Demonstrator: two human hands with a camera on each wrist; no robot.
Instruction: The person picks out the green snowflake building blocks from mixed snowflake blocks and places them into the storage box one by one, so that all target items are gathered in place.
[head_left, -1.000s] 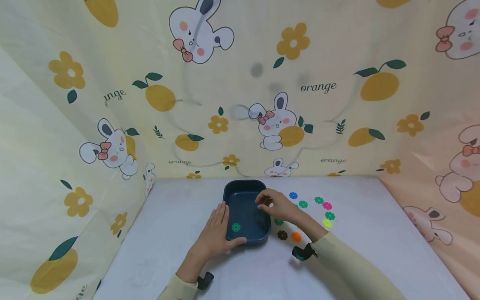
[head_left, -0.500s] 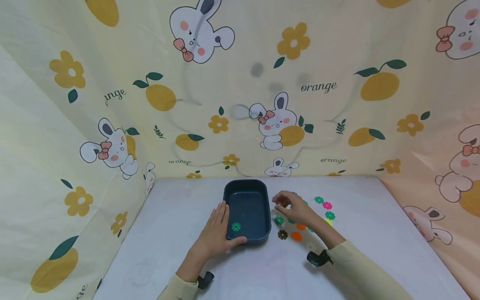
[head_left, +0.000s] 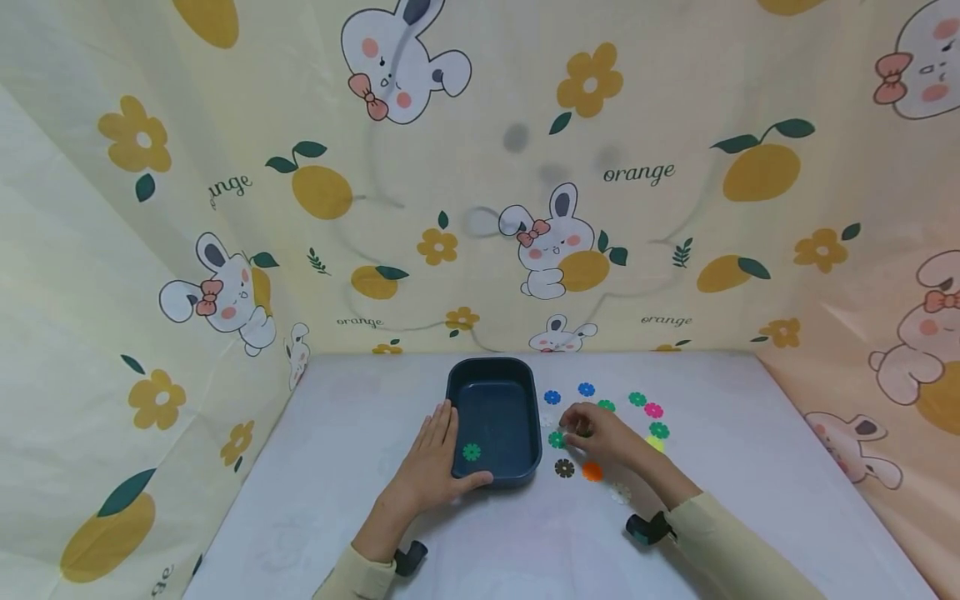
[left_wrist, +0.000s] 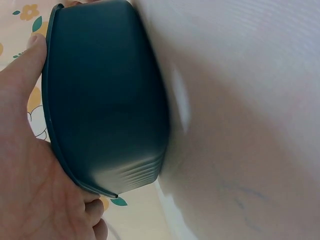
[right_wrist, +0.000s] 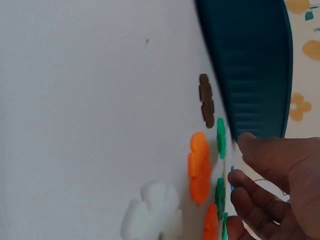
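A dark blue plastic tray [head_left: 495, 367] stands on the white table with one green flower-shaped disc [head_left: 471, 452] inside it. Straight fingers of my left hand [head_left: 427, 467] lie along its left side, and the thumb touches the near rim. To the right of the tray, my right hand [head_left: 603, 433] is low over scattered plastic flower discs, fingers bent and thumb apart from them. Its fingertips overlap another green disc [head_left: 556, 439] in the head view. The right wrist view shows a gap between thumb [right_wrist: 250, 145] and fingers, with no disc visible in it.
Around the right hand lie a brown disc [head_left: 564, 468], an orange disc [head_left: 592, 471], a whitish disc [head_left: 621, 492], a pink disc [head_left: 653, 410], a yellow disc [head_left: 656, 443] and blue discs [head_left: 587, 389]. A patterned curtain [head_left: 465, 183] rises behind the table.
My right hand has moved from over the tray's right rim rightward and nearer to me, down among the discs. A blue disc beside the tray now shows. My left hand stays put.
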